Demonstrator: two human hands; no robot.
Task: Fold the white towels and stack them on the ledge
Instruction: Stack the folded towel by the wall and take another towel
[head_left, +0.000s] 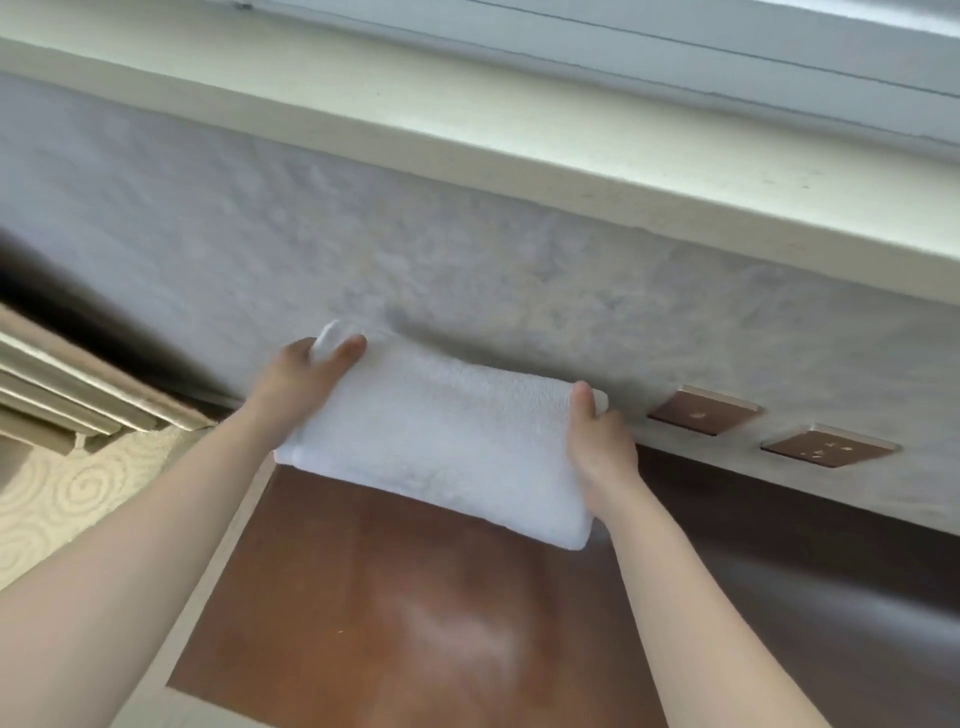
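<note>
Towel: I see 1 folded white towel (441, 447) held up in the air, in front of the grey wall (467, 270), above the brown tabletop (415, 597) and below the ledge (519, 171).
Left hand (306, 374): grips the far-left end, thumb on top, other fingers hidden behind the cloth.
Right hand (600, 447): pinches the right end, thumb on top, fingers underneath and hidden.
Handling: I judge it light, soft and floppy; the layers could slide apart.
Hold: I'd support both short ends, as now, keeping it level.
Nearby: 2 copper wall plates (704, 410).
</note>
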